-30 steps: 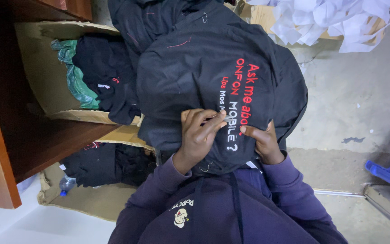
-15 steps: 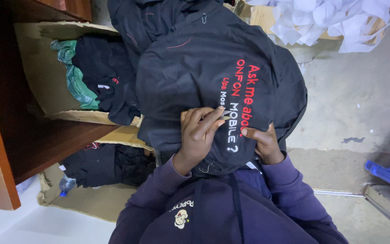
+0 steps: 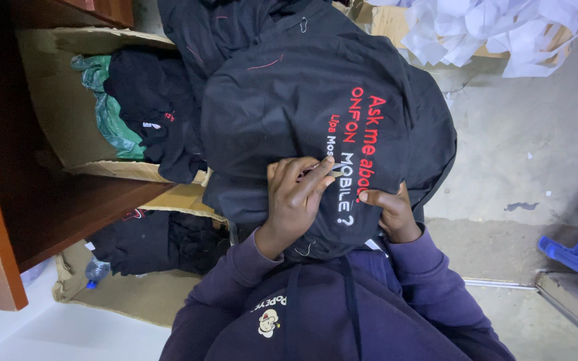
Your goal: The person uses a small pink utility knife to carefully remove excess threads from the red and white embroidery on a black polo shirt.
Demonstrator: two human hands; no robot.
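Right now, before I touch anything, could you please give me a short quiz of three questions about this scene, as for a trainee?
1. True or false: the left hand and the right hand both rest on the black garment with red and white lettering.
2. Which colour is the cloth lying beside the dark clothes in the cardboard box? A) green B) yellow C) pink
3. What pale material is heaped at the top right?

Key: 1 true; 2 A; 3 torn white paper.
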